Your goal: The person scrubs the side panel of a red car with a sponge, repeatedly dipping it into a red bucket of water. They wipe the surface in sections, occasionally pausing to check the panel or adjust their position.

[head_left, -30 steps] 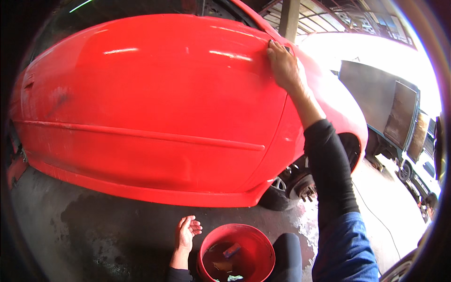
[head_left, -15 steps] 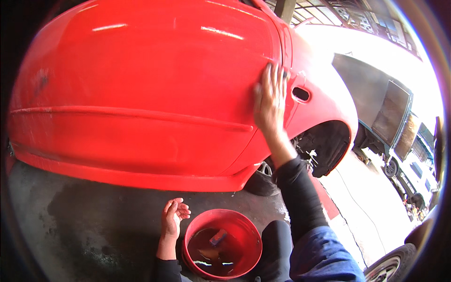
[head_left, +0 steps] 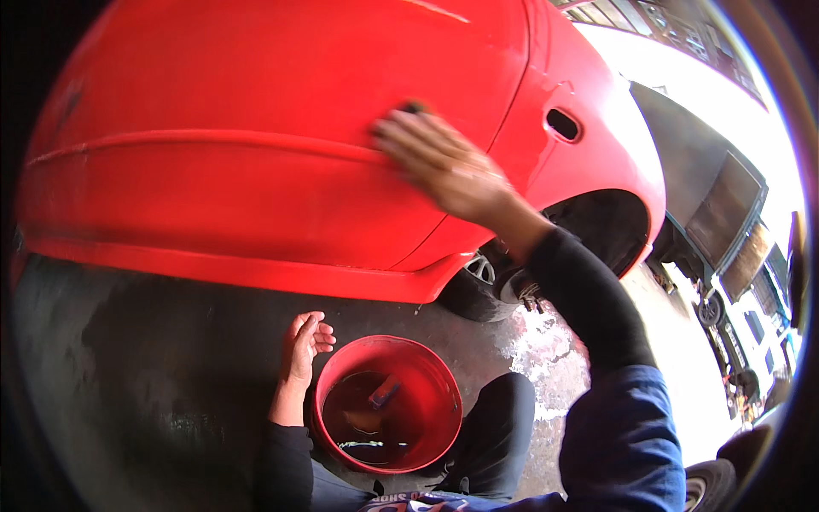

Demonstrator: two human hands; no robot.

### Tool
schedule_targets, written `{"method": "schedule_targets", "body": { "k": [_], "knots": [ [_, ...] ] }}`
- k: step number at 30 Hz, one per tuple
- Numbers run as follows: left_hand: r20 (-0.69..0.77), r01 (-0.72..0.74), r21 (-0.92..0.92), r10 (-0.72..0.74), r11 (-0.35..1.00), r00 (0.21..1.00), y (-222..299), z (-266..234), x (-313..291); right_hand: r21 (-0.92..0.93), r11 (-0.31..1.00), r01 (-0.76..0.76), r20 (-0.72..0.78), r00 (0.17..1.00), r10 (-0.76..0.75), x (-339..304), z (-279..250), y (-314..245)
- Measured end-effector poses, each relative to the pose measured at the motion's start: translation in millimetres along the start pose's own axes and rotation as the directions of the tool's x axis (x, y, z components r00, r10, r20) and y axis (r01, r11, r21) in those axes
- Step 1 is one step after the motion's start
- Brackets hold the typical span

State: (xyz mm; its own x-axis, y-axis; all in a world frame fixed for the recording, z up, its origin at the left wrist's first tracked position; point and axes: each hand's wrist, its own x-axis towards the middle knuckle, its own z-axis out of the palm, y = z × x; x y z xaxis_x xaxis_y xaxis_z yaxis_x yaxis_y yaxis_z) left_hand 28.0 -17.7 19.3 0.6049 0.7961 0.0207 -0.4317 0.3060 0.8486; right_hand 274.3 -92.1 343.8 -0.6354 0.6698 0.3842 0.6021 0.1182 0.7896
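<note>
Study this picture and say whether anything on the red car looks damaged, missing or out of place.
Yes. The red car has no wheel fitted in its wheel arch; a wheel sits low by the sill. Just above the arch, an oval opening is a bare dark hole, as if a part were missing.

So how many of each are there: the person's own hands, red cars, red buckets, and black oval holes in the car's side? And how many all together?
Hands: 2, the left hand and the right hand
Red car: 1
Red bucket: 1
Oval hole: 1
Total: 5
</note>
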Motion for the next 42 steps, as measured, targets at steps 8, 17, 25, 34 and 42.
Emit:
{"method": "schedule_targets", "body": {
  "k": [8, 17, 25, 34, 42],
  "knots": [
    [0.029, -0.104, 0.04, 0.103, 0.994, 0.994, 15, 0, -21, 0.063, 0.901, -0.43, 0.051, 0.903, 0.428, -123, 42, -27],
    [-0.103, -0.017, -0.045, 0.013, 0.999, 0.995, 10, -9, -14, 0.2, 0.79, -0.579, -0.243, 0.752, 0.612, -118, 32, -68],
    [0.077, -0.137, 0.014, 0.136, 0.99, 0.988, 7, 9, -21, 0.217, 0.904, -0.367, 0.027, 0.928, 0.371, -29, 80, -101],
    [-0.126, -0.083, -0.111, 0.069, 0.99, 0.99, -2, 0, 5, 0.139, 0.955, -0.263, -0.159, 0.946, 0.284, 184, 63, -167],
    [0.062, -0.109, -0.16, 0.121, 0.981, 0.991, 18, 5, -24, 0.012, 0.932, -0.363, 0.005, 0.932, 0.363, -86, 55, -58]
  ]
}}
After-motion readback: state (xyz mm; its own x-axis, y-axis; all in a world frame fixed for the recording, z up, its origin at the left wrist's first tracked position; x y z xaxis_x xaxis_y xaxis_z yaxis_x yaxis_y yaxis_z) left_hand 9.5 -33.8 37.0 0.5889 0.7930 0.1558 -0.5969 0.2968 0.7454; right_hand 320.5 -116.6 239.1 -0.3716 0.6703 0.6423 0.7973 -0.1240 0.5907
